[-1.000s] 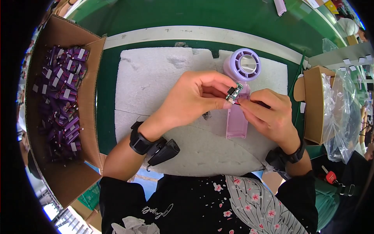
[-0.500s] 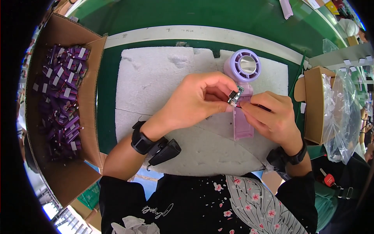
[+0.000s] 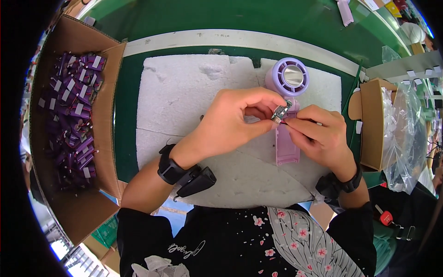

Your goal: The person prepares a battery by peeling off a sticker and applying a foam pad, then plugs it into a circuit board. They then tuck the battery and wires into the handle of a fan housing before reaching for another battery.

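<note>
My left hand (image 3: 235,117) pinches a small green circuit board (image 3: 280,112) between thumb and forefinger. Close against the board's lower end, the fingertips of my right hand (image 3: 320,134) are pressed together on what looks like a thin dark wire (image 3: 283,123), mostly covered by the fingers. Beneath both hands lies a lilac handheld fan; its round slotted head (image 3: 290,77) points away from me. The pink, open handle shell (image 3: 288,150) reaches toward me, its upper part partly hidden by my hands.
A white foam pad (image 3: 180,92) lies under the work. On the left stands a cardboard box (image 3: 108,115) holding many purple battery packs (image 3: 76,106). At right are a smaller carton (image 3: 373,124) and clear plastic bags (image 3: 401,143). A lilac part (image 3: 344,13) rests on the green surface beyond.
The circuit board has tilted slightly in my left hand, and both hands have shifted only a little. On the far green surface, the lilac part has moved slightly right.
</note>
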Demonstrator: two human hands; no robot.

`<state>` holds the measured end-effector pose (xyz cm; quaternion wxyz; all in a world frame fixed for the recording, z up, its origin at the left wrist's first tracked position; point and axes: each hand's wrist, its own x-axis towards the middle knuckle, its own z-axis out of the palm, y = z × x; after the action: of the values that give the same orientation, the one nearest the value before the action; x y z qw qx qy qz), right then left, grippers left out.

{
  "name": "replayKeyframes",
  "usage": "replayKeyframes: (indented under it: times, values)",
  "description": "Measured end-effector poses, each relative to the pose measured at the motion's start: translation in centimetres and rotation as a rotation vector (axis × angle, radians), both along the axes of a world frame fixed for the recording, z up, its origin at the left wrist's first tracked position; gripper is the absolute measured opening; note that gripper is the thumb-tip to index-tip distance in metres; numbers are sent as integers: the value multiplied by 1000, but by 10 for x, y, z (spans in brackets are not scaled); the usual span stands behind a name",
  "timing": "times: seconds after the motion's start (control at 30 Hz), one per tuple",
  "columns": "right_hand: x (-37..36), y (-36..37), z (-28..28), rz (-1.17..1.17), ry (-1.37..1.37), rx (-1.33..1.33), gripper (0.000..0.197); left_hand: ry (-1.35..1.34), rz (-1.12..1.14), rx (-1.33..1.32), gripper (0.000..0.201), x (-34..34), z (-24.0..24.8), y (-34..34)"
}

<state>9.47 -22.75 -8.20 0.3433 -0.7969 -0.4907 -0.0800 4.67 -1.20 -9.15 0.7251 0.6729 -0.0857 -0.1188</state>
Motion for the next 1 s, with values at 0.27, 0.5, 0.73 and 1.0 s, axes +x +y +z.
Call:
replayKeyframes:
  times: [0.27,0.5,0.73,1.0]
  values:
    - [-1,3,-2,-48,118,50,18,-265,92,189,44,-3,-2,-6]
    - [-11,11,5,-250,521,156,29,-359,129,299,43,-2,-4,-7]
    - [-6,10,2,-145,261,80,38,-222,145,223,42,-4,-4,-9]
    - [-6,8,0,-204,292,78,41,-308,192,246,38,-4,-7,-9]
